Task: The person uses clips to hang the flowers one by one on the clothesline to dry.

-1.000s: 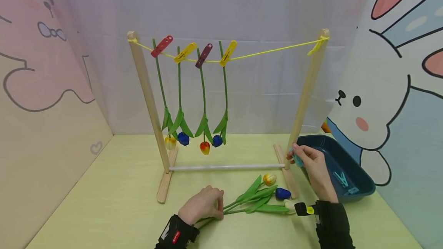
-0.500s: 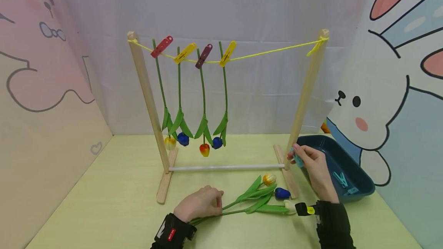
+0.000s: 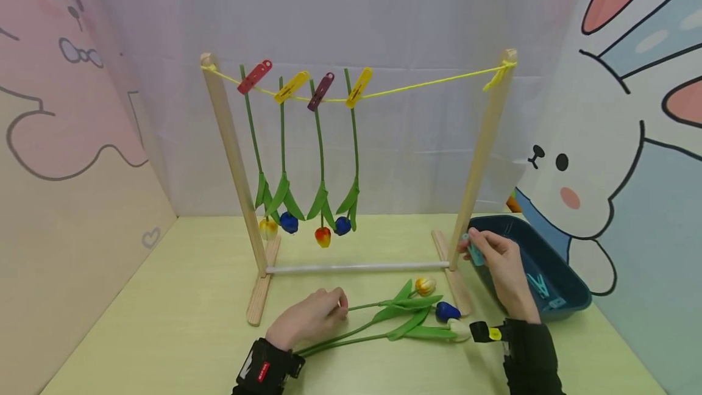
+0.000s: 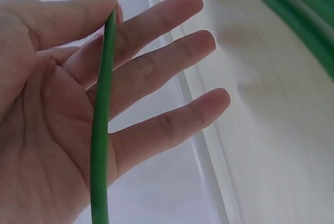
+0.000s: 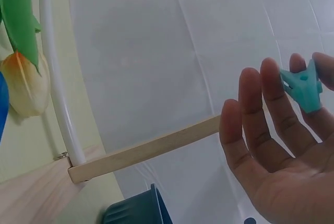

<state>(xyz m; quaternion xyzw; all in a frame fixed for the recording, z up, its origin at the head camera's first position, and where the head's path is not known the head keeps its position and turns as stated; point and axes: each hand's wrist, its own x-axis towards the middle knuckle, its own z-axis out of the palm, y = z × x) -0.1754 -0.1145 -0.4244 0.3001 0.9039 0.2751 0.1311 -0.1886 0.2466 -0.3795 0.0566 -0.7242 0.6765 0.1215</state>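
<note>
My left hand (image 3: 308, 320) pinches the green stem (image 4: 102, 104) of an artificial tulip between thumb and forefinger; the other fingers are spread. That stem runs toward the yellow-orange tulip (image 3: 425, 286). A blue tulip (image 3: 447, 311) and a white tulip (image 3: 458, 330) lie beside it on the table, their stems passing in front of the left hand. My right hand (image 3: 503, 270) pinches a teal clothespin (image 5: 307, 91) near the frame's right post. Several tulips hang upside down from a yellow string (image 3: 422, 85), held by red, yellow and maroon clothespins, such as the yellow clothespin (image 3: 359, 88).
The wooden frame (image 3: 234, 163) stands on the pale table (image 3: 164, 322), with a white rod (image 3: 356, 268) across its base. At right, a dark blue basin (image 3: 573, 306) contains more teal clothespins (image 3: 538, 285). Cartoon-printed panels stand at both sides.
My left hand has shifted left and slightly up, lifting one stem apart from the two others. The right hand keeps the teal clothespin in nearly the same spot.
</note>
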